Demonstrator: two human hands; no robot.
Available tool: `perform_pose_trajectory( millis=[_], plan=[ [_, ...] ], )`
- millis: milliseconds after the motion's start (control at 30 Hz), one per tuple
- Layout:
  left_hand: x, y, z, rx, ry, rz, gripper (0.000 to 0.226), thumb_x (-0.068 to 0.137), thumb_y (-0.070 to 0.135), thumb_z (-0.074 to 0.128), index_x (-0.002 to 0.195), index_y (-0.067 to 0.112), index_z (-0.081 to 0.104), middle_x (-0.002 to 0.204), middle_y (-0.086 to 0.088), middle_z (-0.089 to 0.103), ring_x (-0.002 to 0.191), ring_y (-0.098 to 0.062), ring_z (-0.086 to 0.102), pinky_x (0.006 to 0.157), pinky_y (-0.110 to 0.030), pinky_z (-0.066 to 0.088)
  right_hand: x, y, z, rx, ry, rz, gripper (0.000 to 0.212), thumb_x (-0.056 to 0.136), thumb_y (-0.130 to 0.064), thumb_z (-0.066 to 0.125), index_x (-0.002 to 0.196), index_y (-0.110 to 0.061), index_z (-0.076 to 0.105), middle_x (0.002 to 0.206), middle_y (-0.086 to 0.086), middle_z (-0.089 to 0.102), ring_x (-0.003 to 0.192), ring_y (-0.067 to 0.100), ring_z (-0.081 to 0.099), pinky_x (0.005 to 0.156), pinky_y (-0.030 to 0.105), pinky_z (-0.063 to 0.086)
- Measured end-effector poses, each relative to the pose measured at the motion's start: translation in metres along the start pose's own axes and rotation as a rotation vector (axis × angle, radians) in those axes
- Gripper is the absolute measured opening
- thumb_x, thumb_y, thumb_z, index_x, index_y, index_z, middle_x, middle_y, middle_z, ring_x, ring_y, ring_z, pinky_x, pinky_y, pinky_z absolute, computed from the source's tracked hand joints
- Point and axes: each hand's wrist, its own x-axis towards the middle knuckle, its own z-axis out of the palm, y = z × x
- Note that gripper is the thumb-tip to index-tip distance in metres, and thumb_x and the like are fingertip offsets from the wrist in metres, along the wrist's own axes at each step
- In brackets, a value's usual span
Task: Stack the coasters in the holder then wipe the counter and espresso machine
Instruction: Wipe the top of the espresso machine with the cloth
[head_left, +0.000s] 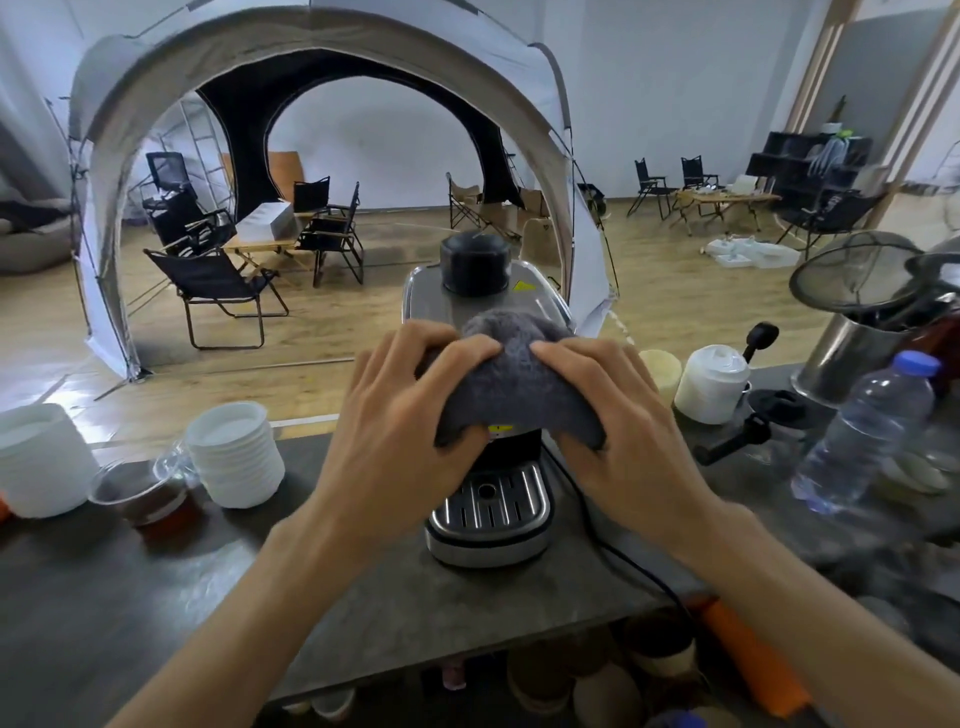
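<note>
I see both hands on the grey cloth (511, 379), which is draped over the front of the espresso machine (485, 512) on the counter (156, 597). The left hand (400, 431) and right hand (618, 431) each grip it with curled fingers. The cloth hides the machine's front panel. I cannot make out any coasters or holder.

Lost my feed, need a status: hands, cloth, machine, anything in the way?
Left hand and right hand both grip grey cloth. Cloth draped over espresso machine front. Power cord trails right.
</note>
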Motion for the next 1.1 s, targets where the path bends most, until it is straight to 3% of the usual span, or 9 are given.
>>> perform_pose_trajectory(
  millis=[100,200,333,467,900,1100],
  plan=[
    [-0.026,0.001,0.013,-0.01,-0.028,0.054,0.049,0.07,0.018,0.068,0.119,0.015,0.063,0.117,-0.011,0.055,0.107,-0.03,0.052,0.089,-0.045,0.046,-0.031,-0.001,0.011,0.034,-0.034,0.027,0.059,0.077,0.001,0.073,0.133,-0.007,0.055,0.127,0.01,0.057,0.115,0.027,0.055,0.1,0.027,0.043],
    [-0.061,0.0,0.027,-0.061,-0.113,0.046,0.054,0.071,0.02,0.067,0.125,0.018,0.061,0.12,-0.009,0.054,0.108,-0.029,0.054,0.091,-0.041,0.045,-0.068,0.002,0.018,0.104,-0.103,0.065,0.061,0.075,0.001,0.07,0.134,-0.008,0.056,0.128,0.007,0.059,0.117,0.023,0.057,0.1,0.027,0.045],
    [-0.126,0.003,0.057,-0.106,-0.329,-0.091,0.06,0.069,0.026,0.071,0.129,0.026,0.059,0.122,0.003,0.053,0.109,-0.018,0.053,0.09,-0.033,0.045,-0.136,0.005,0.043,0.167,-0.232,0.232,0.07,0.072,0.001,0.068,0.136,-0.022,0.053,0.131,-0.004,0.057,0.119,0.015,0.057,0.098,0.03,0.048],
    [-0.167,-0.011,0.094,-0.154,-0.485,-0.251,0.058,0.07,0.034,0.061,0.127,0.034,0.052,0.119,0.014,0.05,0.107,-0.012,0.053,0.091,-0.031,0.046,-0.17,0.016,0.086,0.138,-0.365,0.313,0.068,0.074,-0.006,0.067,0.136,-0.029,0.05,0.13,-0.009,0.056,0.118,0.01,0.053,0.099,0.034,0.048],
    [-0.171,-0.002,0.134,-0.28,-0.426,-0.344,0.051,0.078,0.037,0.059,0.127,0.026,0.051,0.124,0.006,0.049,0.117,-0.014,0.044,0.098,-0.04,0.046,-0.172,0.06,0.094,0.082,-0.337,0.223,0.06,0.076,-0.015,0.064,0.134,-0.025,0.051,0.128,0.002,0.064,0.12,0.014,0.054,0.1,0.034,0.046],
    [-0.167,0.004,0.141,-0.173,-0.456,-0.301,0.052,0.083,0.04,0.06,0.133,0.029,0.047,0.127,0.006,0.05,0.12,-0.014,0.043,0.104,-0.054,0.04,-0.17,0.072,0.081,0.157,-0.353,0.308,0.06,0.078,-0.014,0.06,0.137,-0.025,0.053,0.134,-0.012,0.053,0.129,0.0,0.045,0.107,0.027,0.04]
  ],
)
